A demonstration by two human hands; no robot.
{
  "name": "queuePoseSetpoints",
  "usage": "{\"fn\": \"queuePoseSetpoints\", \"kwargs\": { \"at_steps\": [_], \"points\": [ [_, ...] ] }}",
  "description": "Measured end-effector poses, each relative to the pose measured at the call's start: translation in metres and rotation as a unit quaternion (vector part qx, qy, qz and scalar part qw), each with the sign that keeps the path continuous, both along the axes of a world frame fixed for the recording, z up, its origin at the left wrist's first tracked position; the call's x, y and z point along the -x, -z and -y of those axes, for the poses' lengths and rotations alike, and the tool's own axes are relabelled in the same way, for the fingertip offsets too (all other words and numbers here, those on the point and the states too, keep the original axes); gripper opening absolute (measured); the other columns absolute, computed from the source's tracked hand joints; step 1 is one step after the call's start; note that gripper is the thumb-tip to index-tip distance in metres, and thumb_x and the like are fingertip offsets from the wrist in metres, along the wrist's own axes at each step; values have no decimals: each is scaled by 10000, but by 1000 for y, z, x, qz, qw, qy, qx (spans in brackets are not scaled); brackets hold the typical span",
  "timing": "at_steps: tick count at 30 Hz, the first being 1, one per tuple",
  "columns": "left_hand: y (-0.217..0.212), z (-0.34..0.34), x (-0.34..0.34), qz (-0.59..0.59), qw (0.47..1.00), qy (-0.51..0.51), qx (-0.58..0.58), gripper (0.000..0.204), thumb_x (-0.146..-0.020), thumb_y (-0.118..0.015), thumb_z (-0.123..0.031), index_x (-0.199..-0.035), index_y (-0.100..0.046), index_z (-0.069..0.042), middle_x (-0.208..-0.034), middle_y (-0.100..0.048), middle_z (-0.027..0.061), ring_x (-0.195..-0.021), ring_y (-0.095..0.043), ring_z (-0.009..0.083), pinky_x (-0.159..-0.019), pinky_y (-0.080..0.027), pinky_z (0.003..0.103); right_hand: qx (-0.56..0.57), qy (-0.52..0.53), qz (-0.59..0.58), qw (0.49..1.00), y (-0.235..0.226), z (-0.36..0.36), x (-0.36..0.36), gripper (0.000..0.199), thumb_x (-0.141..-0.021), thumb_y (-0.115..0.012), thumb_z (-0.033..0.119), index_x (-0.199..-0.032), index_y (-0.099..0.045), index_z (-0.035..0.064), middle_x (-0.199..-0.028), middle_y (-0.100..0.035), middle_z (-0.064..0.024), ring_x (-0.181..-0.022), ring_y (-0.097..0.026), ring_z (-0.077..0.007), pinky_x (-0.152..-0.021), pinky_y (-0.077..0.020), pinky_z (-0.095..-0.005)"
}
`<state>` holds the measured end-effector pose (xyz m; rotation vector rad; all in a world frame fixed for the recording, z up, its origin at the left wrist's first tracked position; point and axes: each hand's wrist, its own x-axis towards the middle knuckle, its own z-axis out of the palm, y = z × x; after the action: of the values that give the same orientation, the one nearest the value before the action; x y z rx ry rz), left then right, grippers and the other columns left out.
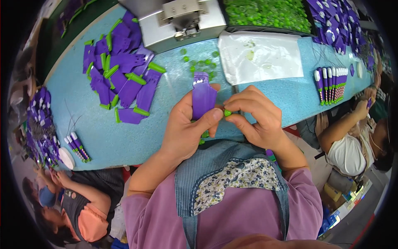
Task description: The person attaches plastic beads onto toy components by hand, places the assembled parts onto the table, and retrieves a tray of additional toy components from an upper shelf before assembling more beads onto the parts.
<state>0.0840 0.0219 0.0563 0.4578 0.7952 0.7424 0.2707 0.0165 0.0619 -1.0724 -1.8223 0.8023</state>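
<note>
My left hand (pixel 178 128) grips a flat purple plastic piece (pixel 203 99) upright, with the thumb across its lower end. Close beside it, my right hand (pixel 259 114) pinches a small bright green plastic part (pixel 227 112) between thumb and fingertip. A little green shows below my left fingers, partly hidden by them. Loose round green pieces (pixel 201 64) lie on the blue table (pixel 170 62) just beyond the purple piece. Over to the left is a heap of purple pieces with green ends (pixel 128 89).
A metal machine (pixel 182 25) stands at the far edge. Right of it are a black tray (pixel 269 29) of green parts and a white plastic sheet (pixel 265 62). Purple, white and green sticks (pixel 330 85) lie in a row at right. People work at both sides.
</note>
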Motion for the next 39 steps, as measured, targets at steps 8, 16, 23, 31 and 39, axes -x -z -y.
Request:
{"fn": "queuePoseSetpoints", "kwargs": {
  "at_steps": [8, 16, 23, 31, 39],
  "points": [
    [2, 7, 5, -143, 985, 47, -90, 266, -1025, -380, -228, -1201, -436, -37, -966, -579, 98, -736, -559, 121, -625, -481, 259, -97, 188, 334, 919, 14, -29, -64, 199, -687, -706, 11, -867, -624, 39, -918, -623, -54, -846, -535, -263, -745, -414, -374],
    [0, 11, -1, -109, 983, -3, -146, 259, -958, -503, -40, -1209, -450, -3, -941, -577, 41, -799, -562, 88, -683, -482, 233, -114, 200, 350, 908, 9, -26, -58, 169, -705, -704, 21, -859, -645, 56, -926, -628, -37, -869, -530, -246, -770, -400, -359],
    [1, 16, -9, -165, 945, -104, -263, 195, -846, -657, 52, -1019, -568, 49, -905, -688, 102, -819, -654, 115, -690, -517, 222, 159, 79, -85, 980, -9, 3, -22, 145, -764, -723, 45, -892, -667, 9, -953, -630, -82, -949, -526, -193, -861, -397, -302],
    [5, 19, -2, -202, 927, -100, -301, 204, -829, -686, 33, -1010, -593, 41, -856, -692, 91, -778, -657, 105, -640, -515, 218, 173, 32, -90, 980, -3, 8, -8, 135, -764, -738, 62, -873, -667, 24, -899, -634, -74, -882, -539, -179, -801, -416, -288],
    [3, 22, 10, -177, 956, -69, -222, 208, -836, -671, 39, -1030, -594, 37, -900, -686, 79, -815, -650, 102, -690, -514, 217, 252, 26, -163, 954, 12, 19, 4, 141, -725, -766, 24, -817, -660, 33, -818, -631, -58, -743, -567, -154, -678, -434, -262]
  ]
}}
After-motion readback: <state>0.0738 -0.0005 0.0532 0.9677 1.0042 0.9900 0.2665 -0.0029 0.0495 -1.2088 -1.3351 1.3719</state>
